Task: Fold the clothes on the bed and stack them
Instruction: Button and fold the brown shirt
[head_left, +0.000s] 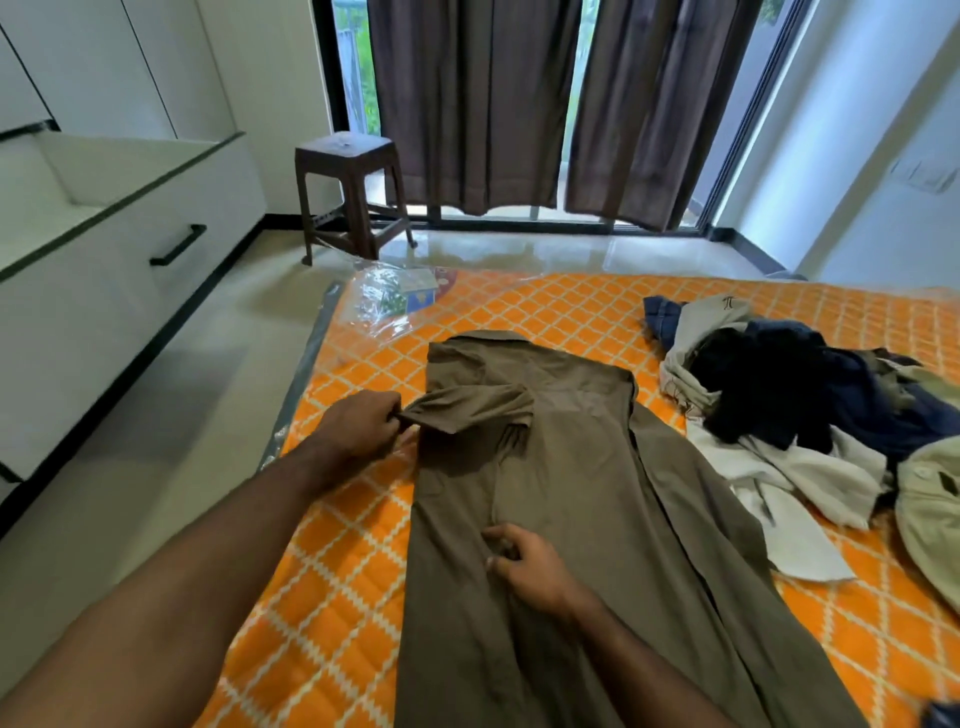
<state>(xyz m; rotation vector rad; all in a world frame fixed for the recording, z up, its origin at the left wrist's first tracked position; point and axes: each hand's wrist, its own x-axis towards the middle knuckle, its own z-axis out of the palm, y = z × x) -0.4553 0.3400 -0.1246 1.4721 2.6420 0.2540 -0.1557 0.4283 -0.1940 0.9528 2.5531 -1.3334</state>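
- Olive-brown collared shirt (571, 493): lying lengthwise on the near middle of the mattress, collar pointing toward the window; its lower hem is running out of the bottom edge of the view, so its full length is not showing.
- Short sleeve (467, 410): lying folded inward across the shirt's chest, its cuff being pulled at the shirt's left edge.
- Left hand (358, 431): pinching the sleeve cuff between curled fingers and thumb; the fingertips are hiding in the fabric.
- Right hand (524, 561): fingers curling and gathering a pinch of cloth at the shirt's middle; how much fabric is caught underneath is hard to make out.
- Pile of unfolded clothes (789, 410): lying to the right of the shirt, just beside it; dark navy, black and pale pieces are tangling together, so single garments cannot be separated; the pile is getting cut off at the right edge.
- Pale garment (719, 312) at the pile's far end: carrying a small dark mark resembling a pi sign.
- Orange lattice-patterned mattress (545, 306): wearing clear plastic wrap; a printed label (415, 296) is showing under the crinkled plastic at the far left corner, its wording too blurred by glare to read.
- Brown plastic stool (353, 197): standing on the floor by the window.
- Dark curtains (545, 104): hanging closed over most of the glass.
- White drawer unit (130, 260): standing at left, its top drawer open, its contents not visible.
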